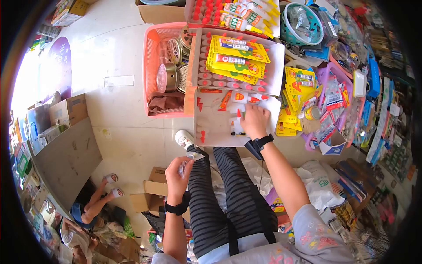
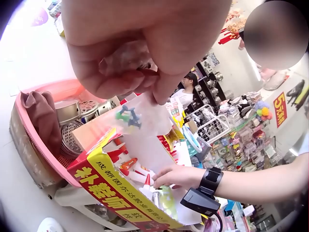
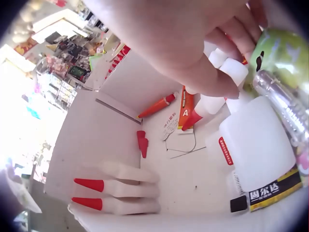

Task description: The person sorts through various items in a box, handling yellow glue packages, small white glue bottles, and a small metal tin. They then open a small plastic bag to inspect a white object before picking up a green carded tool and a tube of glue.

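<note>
A small clear plastic bag [image 2: 137,116] with a green and blue print hangs from my left hand [image 1: 179,173], crumpled between its fingers and thumb. My right hand [image 1: 256,121] reaches into a shallow white-lined cardboard box [image 1: 213,118], its fingers over white glue bottles. In the right wrist view, the thumb lies beside a white glue bottle [image 3: 208,104] with a red nozzle, and the fingers extend behind other white bottles. Also in this box are an orange glue tube [image 3: 157,106], a loose red cap [image 3: 142,143], a silver tube [image 3: 282,104] and several red-tipped bottles.
Beyond stands a box of glue bottles topped with yellow carded glue packs [image 1: 239,66]. A pink basket [image 1: 151,48] with metal tins is on the left. More yellow packs [image 1: 288,105] and a purple basket [image 1: 347,83] lie right. Another person's legs [image 1: 99,200] show lower left.
</note>
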A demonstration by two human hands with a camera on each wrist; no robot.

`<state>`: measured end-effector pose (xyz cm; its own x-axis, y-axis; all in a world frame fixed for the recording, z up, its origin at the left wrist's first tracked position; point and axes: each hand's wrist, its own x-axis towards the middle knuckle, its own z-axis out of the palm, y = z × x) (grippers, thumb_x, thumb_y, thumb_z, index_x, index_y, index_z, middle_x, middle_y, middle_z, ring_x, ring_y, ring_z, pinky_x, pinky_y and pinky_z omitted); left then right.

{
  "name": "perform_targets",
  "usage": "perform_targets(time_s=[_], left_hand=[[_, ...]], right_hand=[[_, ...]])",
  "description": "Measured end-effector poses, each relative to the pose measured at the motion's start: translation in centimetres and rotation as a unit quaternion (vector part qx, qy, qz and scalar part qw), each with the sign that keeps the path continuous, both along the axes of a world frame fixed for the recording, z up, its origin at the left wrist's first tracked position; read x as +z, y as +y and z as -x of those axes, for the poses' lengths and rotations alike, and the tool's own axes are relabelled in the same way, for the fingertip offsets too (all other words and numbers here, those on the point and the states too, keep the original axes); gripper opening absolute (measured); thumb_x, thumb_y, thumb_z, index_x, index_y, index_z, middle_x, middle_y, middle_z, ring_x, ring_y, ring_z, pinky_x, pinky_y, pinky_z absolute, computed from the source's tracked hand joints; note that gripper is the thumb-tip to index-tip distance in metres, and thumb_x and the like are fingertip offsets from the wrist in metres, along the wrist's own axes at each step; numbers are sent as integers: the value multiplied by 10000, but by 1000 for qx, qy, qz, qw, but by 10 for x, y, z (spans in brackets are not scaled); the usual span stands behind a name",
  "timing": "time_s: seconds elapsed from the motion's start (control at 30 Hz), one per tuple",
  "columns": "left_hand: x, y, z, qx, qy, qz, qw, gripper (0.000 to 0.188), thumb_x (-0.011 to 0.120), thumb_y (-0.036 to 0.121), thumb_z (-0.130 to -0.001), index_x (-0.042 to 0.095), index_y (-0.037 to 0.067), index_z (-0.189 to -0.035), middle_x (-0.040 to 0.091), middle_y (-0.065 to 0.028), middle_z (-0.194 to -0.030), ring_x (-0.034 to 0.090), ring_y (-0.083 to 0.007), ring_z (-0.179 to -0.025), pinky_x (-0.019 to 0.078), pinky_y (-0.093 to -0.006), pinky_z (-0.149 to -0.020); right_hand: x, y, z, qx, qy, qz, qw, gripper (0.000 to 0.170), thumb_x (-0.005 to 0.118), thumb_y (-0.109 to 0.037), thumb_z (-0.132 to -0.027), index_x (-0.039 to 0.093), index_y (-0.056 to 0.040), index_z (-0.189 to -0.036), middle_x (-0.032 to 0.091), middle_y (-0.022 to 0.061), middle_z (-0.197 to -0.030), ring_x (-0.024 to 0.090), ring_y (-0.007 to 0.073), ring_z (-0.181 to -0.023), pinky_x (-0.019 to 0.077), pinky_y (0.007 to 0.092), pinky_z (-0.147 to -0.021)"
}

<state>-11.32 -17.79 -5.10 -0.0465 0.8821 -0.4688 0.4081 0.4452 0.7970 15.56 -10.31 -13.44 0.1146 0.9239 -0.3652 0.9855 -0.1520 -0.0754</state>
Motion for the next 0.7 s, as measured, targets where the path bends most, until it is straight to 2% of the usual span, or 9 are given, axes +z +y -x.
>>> perform_targets(time_s=[0.03,0.13,0.23,0.3,0.47,0.57,0.6,0.67,0.7], left_hand=[[-1,0,0,1,2,-1,1000,97,685,45,-803,617,4,-859,595,-105,-721,526,-193,-611,442,-278,-604],[-3,0,0,3,5,-1,1000,97,685,44,-803,617,5,-859,594,-97,-717,527,-179,-612,439,-271,-603],[-1,3,-2,7,-5,1,1000,86,677,44,-813,615,2,-856,571,-59,-702,500,-135,-619,416,-248,-594],[1,5,-4,14,-18,-4,1000,73,661,46,-833,611,-6,-851,526,0,-673,447,-69,-628,374,-214,-577],[6,9,-6,-2,-17,-9,1000,68,657,40,-836,608,-6,-845,511,8,-668,438,-68,-632,369,-215,-582],[10,11,-10,-11,-24,-11,1000,79,681,38,-808,617,4,-841,563,-52,-692,490,-134,-612,406,-249,-586],[11,11,-12,-13,-27,-10,1000,88,693,39,-795,623,9,-840,590,-82,-703,516,-167,-600,424,-266,-586],[15,15,-19,-23,-46,-26,998,80,684,26,-802,615,1,-833,565,-46,-689,484,-122,-619,397,-245,-592],[17,17,-23,-28,-55,-32,998,77,680,20,-805,612,-4,-830,553,-28,-682,468,-100,-629,383,-234,-595]], right_hand=[[3,1,3,17,10,3,1000,268,611,-102,-726,574,-11,-976,632,125,-829,586,294,-880,408,412,-802],[-2,-5,22,10,158,23,987,176,560,-46,-746,579,-24,-919,630,139,-792,599,314,-833,467,435,-720],[18,-8,47,56,170,59,982,128,532,-18,-752,570,-28,-875,624,150,-800,597,331,-824,502,434,-668],[14,-16,52,89,176,46,979,104,543,-33,-752,563,-32,-854,623,142,-796,598,323,-831,505,418,-679],[9,-32,46,133,203,38,969,82,552,-61,-758,583,-29,-827,621,122,-814,587,296,-886,482,404,-778],[32,-23,32,134,39,7,990,138,548,-72,-764,612,-21,-876,616,127,-862,565,300,-924,431,418,-869],[38,-21,28,143,1,-126,982,191,573,-75,-747,624,-15,-921,616,144,-953,544,316,-985,382,430,-935],[67,-17,29,122,196,-82,970,233,616,-95,-746,626,-6,-962,614,149,-1032,548,322,-1019,403,413,-929],[76,-20,29,102,326,-27,940,261,645,-107,-741,622,-2,-979,611,143,-1053,551,317,-1022,417,404,-917]])
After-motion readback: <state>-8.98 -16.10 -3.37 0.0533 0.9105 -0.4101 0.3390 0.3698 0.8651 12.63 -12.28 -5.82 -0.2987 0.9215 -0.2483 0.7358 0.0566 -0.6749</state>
